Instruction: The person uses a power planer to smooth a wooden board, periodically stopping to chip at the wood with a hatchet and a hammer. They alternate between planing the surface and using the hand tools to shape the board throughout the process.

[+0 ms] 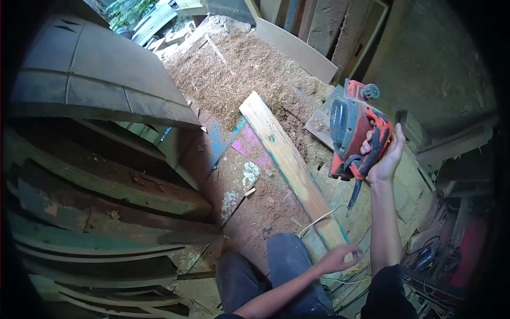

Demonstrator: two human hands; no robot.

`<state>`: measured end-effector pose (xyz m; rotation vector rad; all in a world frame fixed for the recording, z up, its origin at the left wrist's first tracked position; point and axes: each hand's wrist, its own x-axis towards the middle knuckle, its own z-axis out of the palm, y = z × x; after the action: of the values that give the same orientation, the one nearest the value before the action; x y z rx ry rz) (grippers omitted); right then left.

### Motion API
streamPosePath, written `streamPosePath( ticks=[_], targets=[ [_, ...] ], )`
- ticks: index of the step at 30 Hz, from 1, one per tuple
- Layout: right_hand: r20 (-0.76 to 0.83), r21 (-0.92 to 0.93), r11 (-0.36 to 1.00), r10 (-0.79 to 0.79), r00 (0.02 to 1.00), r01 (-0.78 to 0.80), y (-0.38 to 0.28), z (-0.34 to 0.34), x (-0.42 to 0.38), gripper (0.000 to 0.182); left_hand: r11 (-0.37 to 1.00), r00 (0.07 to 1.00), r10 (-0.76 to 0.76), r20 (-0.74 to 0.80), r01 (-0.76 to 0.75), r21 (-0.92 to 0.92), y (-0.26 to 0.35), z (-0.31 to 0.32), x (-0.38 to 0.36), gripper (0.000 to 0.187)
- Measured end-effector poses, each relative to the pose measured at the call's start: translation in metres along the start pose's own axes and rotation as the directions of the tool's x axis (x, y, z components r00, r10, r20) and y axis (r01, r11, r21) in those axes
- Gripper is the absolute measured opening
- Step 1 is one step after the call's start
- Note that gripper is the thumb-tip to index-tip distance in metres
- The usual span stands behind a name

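My right hand (pixel 388 157) is wrapped around the rear handle of a red and black electric hand planer (pixel 355 127), held up to the right of a long wooden plank (pixel 289 159). The planer is tilted, with its front knob toward the top of the view. Its cord (pixel 325 214) hangs from the handle and crosses the plank. The plank's upper face is pale bare wood, with green paint along its edges. At the plank's near end, my left hand (pixel 341 259) has its fingers curled around the wood. The fingertips are partly hidden.
Wood shavings (pixel 228 69) are heaped beyond the plank. Curved wooden pieces (pixel 106 212) are stacked at the left, below a large curved panel (pixel 117 58). Boards (pixel 334 26) lean at the back. Clutter (pixel 425 260) lies at lower right. My knees (pixel 289 255) are close to the plank.
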<state>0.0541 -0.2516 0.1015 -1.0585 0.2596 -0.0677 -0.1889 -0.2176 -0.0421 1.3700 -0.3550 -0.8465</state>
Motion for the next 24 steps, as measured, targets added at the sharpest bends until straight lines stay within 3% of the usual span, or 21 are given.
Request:
streamPosePath(
  ticks=[1, 2, 3, 5, 6, 8, 9, 10, 12, 16, 18, 19, 22, 24],
  targets=[
    [-0.025, 0.018, 1.0, -0.016, 1.0, 0.017, -0.006, -0.008, -0.003, 0.059, 0.992, 0.931, 0.127, -0.344, -0.127, 0.022, -0.015, 0.013, -0.001, 0.079],
    [-0.031, 0.027, 1.0, -0.012, 0.999, 0.013, -0.012, -0.017, -0.007, 0.059, 0.983, 0.753, 0.144, -0.641, -0.036, 0.179, -0.006, 0.008, 0.004, 0.077],
    [-0.012, 0.062, 0.998, -0.022, 1.0, 0.022, -0.018, -0.024, -0.013, 0.061, 0.95, 0.484, 0.209, -0.849, 0.105, 0.294, 0.001, -0.003, 0.012, 0.076],
    [0.005, 0.104, 0.994, -0.036, 0.999, 0.035, -0.028, -0.037, -0.024, 0.063, 0.91, 0.386, 0.385, -0.838, -0.009, 0.414, 0.019, -0.025, 0.037, 0.071],
    [0.001, 0.138, 0.989, -0.045, 0.999, 0.045, -0.034, -0.041, -0.029, 0.063, 0.908, 0.387, 0.388, -0.837, -0.004, 0.419, 0.017, -0.017, 0.041, 0.071],
    [0.0, 0.179, 0.982, -0.055, 0.998, 0.054, -0.044, -0.048, -0.038, 0.063, 0.842, 0.823, 0.271, -0.498, 0.048, 0.537, 0.014, -0.003, 0.049, 0.065],
    [-0.003, 0.197, 0.978, -0.072, 0.997, 0.071, -0.048, -0.052, -0.04, 0.063, 0.909, 0.919, 0.217, -0.329, -0.068, 0.411, 0.022, 0.005, 0.044, 0.051],
    [-0.005, 0.214, 0.973, -0.089, 0.996, 0.088, -0.053, -0.055, -0.043, 0.064, 0.906, 0.918, 0.218, -0.332, -0.064, 0.418, 0.021, 0.013, 0.037, 0.051],
    [-0.019, 0.233, 0.966, -0.107, 0.994, 0.109, -0.065, -0.06, -0.048, 0.061, 0.986, 0.985, 0.134, -0.106, -0.144, -0.088, 0.008, 0.037, 0.014, 0.035],
    [-0.037, 0.252, 0.95, -0.18, 0.983, 0.183, -0.098, -0.075, -0.057, 0.06, 0.995, 0.974, 0.093, -0.208, -0.082, 0.06, -0.011, 0.068, -0.052, 0.025],
    [-0.017, 0.219, 0.939, -0.267, 0.964, 0.264, -0.118, -0.086, -0.06, 0.061, 0.955, 0.983, -0.007, -0.184, 0.061, 0.29, -0.018, 0.08, -0.073, 0.021],
    [-0.012, 0.231, 0.928, -0.296, 0.955, 0.291, -0.128, -0.094, -0.059, 0.061, 0.95, 0.981, -0.025, -0.195, 0.083, 0.3, -0.003, 0.085, -0.074, 0.021],
    [-0.026, 0.165, 0.89, -0.427, 0.904, 0.425, -0.164, -0.117, -0.069, 0.057, 0.909, 0.994, 0.111, -0.017, -0.095, 0.406, 0.033, 0.131, -0.073, 0.028],
    [0.012, 0.103, 0.855, -0.513, 0.858, 0.509, -0.19, -0.14, -0.084, 0.052, 0.935, 0.967, 0.203, 0.154, -0.238, 0.261, 0.067, 0.183, -0.072, 0.036]
  ],
)
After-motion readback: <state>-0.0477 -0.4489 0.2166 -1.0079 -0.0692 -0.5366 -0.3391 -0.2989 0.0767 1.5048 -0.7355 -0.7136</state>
